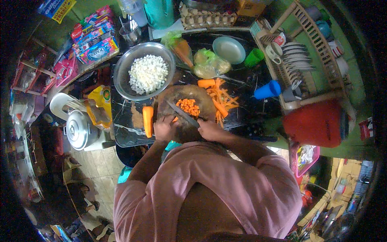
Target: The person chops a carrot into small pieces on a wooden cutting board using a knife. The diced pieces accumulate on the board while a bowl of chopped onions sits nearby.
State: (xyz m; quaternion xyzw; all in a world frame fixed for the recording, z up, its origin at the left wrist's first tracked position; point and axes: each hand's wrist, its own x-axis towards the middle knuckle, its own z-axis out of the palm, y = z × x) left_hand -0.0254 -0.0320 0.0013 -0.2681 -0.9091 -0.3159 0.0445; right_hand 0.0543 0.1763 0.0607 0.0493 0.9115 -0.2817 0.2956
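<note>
A kitchen knife (183, 114) is gripped in my right hand (209, 129), its blade slanting up and left across a round wooden chopping board (169, 93). Diced carrot (188, 106) lies in a small heap just beyond the blade. On the near side, my left hand (164, 128) holds a small carrot piece (175, 119) against the board, mostly hidden by the fingers. To the left of that hand lies a long peeled carrot (147, 121). Carrot peelings (223, 95) and a carrot chunk (206, 83) are spread along the board's right side.
A glass bowl (120, 86) of white diced pieces (148, 74) stands behind the board. Plastic bags (208, 65), a pale plate (229, 50), a green cup (254, 57) and a blue cup (267, 89) sit farther back and right. A dish rack (272, 87) borders the right; a lidded pot (78, 130) stands left.
</note>
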